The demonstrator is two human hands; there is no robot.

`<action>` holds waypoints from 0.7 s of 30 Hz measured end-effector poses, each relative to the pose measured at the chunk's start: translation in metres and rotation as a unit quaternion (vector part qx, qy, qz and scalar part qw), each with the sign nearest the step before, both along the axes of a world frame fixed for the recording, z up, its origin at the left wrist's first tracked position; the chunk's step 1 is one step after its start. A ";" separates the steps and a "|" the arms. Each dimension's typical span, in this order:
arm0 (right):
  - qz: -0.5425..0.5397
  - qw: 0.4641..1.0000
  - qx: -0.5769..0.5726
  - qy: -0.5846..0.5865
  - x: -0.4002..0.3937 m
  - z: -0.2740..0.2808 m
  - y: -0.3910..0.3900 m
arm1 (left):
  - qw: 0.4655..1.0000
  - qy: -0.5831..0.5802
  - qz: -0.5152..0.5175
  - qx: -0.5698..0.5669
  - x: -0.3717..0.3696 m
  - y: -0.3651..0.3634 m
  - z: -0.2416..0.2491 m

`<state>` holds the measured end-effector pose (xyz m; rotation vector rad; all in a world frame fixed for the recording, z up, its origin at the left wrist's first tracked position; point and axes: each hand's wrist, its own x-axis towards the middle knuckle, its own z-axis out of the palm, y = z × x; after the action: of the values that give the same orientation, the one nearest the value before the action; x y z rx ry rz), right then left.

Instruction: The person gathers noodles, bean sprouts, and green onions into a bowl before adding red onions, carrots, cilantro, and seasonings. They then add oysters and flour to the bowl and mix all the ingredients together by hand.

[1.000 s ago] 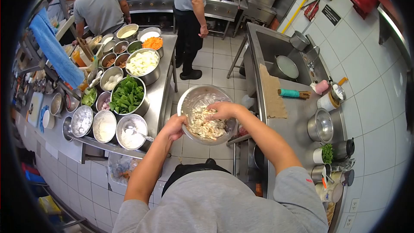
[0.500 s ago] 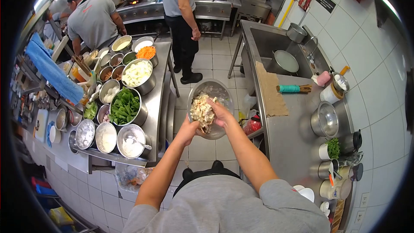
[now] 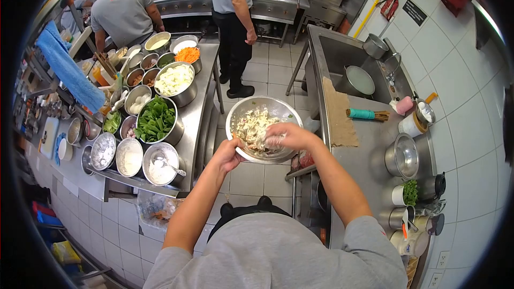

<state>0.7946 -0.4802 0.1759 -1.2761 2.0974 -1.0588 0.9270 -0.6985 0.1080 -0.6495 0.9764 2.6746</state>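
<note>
Between two steel counters, over the tiled floor, the person holds a steel bowl out in front of the body. Its left hand grips the near rim from below, fingers closed on the edge. Its right hand reaches over the near right side of the bowl, fingers curled down into a pale shredded mix that fills the bowl's middle; whether those fingers pinch any of it cannot be told.

Left of the bowl, on the left counter, stand many steel pots: one with green leaves, one with chopped white vegetable, one with grated carrot, and a pot of white powder with a spoon nearest the left hand. Right of the bowl, on the right counter, lie a brown cloth, a brush with a teal handle and an empty steel pot. Farther back two people in grey shirts stand by the stove, one in the aisle, one bent behind the left counter.
</note>
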 end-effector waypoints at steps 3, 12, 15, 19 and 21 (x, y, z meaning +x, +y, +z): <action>-0.120 0.986 0.042 -0.111 -0.018 0.002 -0.003 | 1.000 0.003 -0.014 -0.024 0.008 0.005 -0.008; -0.022 0.976 0.203 0.076 0.013 -0.016 -0.063 | 0.993 -0.014 -0.117 -0.026 0.013 0.004 -0.010; 0.187 0.952 0.240 0.032 0.022 -0.011 -0.063 | 0.991 -0.018 -0.129 -0.020 0.013 -0.013 -0.013; 0.213 0.925 0.307 0.063 -0.019 -0.013 -0.044 | 0.992 -0.007 -0.114 -0.046 0.019 -0.026 0.006; 0.038 0.977 0.134 0.160 -0.029 -0.030 -0.023 | 0.993 0.029 -0.031 -0.106 0.022 -0.021 0.023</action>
<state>0.7661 -0.5033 0.1464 -1.4500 2.3056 -0.5404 0.9493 -0.7193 0.1312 -0.5749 1.2865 2.5704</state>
